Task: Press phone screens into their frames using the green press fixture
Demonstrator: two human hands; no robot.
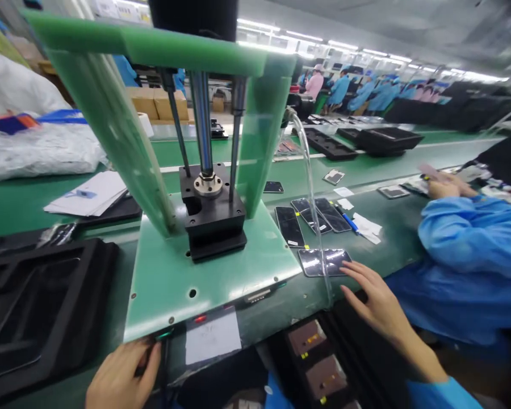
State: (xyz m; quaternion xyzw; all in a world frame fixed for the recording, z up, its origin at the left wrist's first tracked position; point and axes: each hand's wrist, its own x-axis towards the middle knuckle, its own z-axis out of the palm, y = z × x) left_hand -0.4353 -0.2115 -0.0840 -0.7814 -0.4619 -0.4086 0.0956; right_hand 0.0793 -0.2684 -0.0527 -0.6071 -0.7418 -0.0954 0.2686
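Note:
A green press fixture stands in front of me with a black press block lowered on its base plate. My left hand rests at the fixture's front left corner, its thumb against a small green button; its fingers are curled. My right hand lies open with fingers stretched out, the fingertips touching the near edge of a dark glossy phone panel on the green bench. More phone panels lie just behind it.
A clear tube arcs down from the fixture's right side past the panels. Black trays sit at my left, another tray with brown parts below. A co-worker's blue sleeve reaches in at right. Papers lie left.

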